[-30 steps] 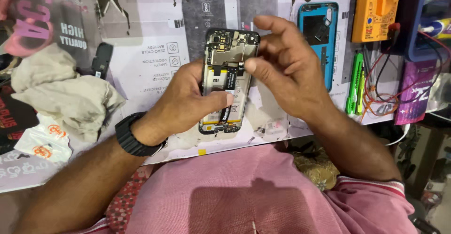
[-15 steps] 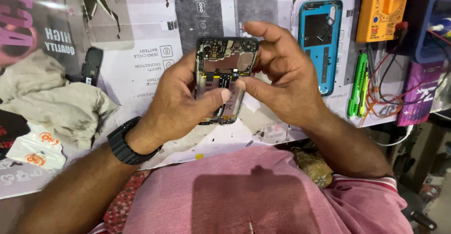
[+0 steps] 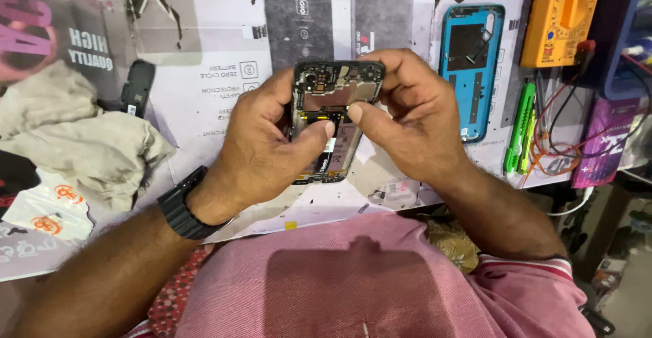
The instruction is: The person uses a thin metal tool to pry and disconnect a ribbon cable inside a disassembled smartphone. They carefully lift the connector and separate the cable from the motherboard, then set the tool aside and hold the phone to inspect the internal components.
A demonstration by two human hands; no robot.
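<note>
An opened smartphone (image 3: 333, 97) with its back cover off shows its circuit board and battery; I hold it upright above the workbench. My left hand (image 3: 261, 151) grips its left side, thumb pressed on the middle of the internals. My right hand (image 3: 407, 117) wraps the top right corner, with its thumb meeting the left thumb at the connector area. A black watch sits on my left wrist.
A blue phone back cover (image 3: 472, 66) lies to the right on the printed mat (image 3: 217, 87). An orange multimeter (image 3: 560, 15) with red and black leads, a green tool (image 3: 519, 127), a purple packet (image 3: 604, 141) and a crumpled grey cloth (image 3: 75, 134) lie around.
Both hands and the phone shifted slightly up and left in view. My right hand closed over the phone's top corner and both thumbs came together on the internals.
</note>
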